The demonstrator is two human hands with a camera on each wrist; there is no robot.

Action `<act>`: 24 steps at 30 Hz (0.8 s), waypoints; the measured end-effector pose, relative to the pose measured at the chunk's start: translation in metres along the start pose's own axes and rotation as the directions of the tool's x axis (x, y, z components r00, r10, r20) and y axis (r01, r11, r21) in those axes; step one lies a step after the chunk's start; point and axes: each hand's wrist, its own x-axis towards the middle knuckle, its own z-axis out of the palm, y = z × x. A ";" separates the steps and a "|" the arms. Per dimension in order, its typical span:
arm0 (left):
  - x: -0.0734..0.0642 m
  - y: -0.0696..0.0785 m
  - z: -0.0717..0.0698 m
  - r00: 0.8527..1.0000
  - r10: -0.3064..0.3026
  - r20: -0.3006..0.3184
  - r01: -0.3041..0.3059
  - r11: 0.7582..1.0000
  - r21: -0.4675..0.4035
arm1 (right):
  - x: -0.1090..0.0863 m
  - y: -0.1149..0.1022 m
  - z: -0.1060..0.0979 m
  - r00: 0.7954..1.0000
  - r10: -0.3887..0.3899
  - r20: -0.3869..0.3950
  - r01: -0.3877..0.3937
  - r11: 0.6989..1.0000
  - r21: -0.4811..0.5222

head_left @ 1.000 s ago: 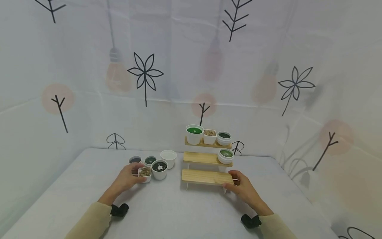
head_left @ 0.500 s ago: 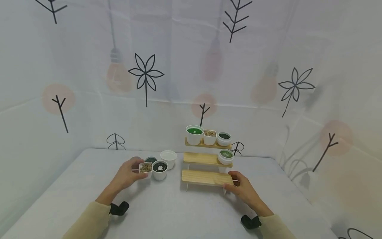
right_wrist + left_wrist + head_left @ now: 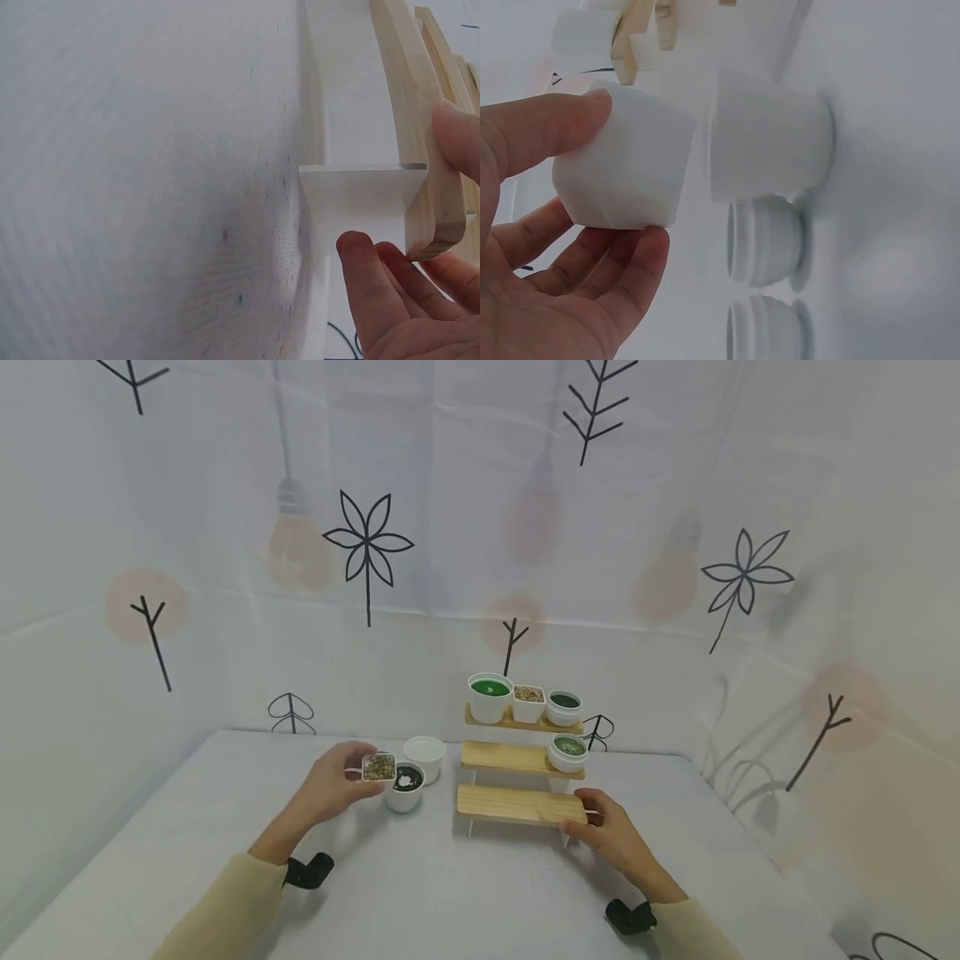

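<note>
My left hand (image 3: 333, 787) holds a small square white pot (image 3: 378, 767) with a tan, grainy filling, raised above the table. In the left wrist view the thumb and fingers pinch the sides of this pot (image 3: 626, 161). Just beyond it stand a round pot with dark filling and a white mark (image 3: 406, 798) and a plain white pot (image 3: 425, 752). My right hand (image 3: 617, 837) grips the right end of the lowest board (image 3: 510, 804) of a three-step wooden stand. In the right wrist view the thumb lies on that board (image 3: 409, 105), its fingers curling around beside a white leg (image 3: 360, 184).
On the stand's top board (image 3: 517, 722) sit a green-filled pot (image 3: 489, 697), a square grainy pot (image 3: 528, 703) and a dark-filled one (image 3: 563, 708). A ribbed pot (image 3: 567, 753) occupies the middle board's right end. Two ribbed pots (image 3: 766, 241) appear in the left wrist view.
My left hand has lifted the square pot off the table and carried it up and slightly right, covering the small pots behind. The right hand has stayed at the stand.
</note>
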 end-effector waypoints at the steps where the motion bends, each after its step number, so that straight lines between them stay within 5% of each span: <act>1: 0.001 0.001 0.000 1.000 0.010 0.002 -0.010 1.000 0.000 | 0.000 0.000 0.000 1.000 -0.001 0.001 0.001 1.000 0.000; 10: 0.018 0.032 0.012 0.992 0.120 0.027 -0.119 0.993 -0.017 | -0.004 -0.006 -0.002 1.000 0.006 -0.003 -0.006 1.000 0.007; 24: 0.042 0.086 0.066 0.978 0.195 0.069 -0.186 0.975 -0.119 | 0.001 0.000 0.000 1.000 0.022 0.003 -0.022 0.999 0.026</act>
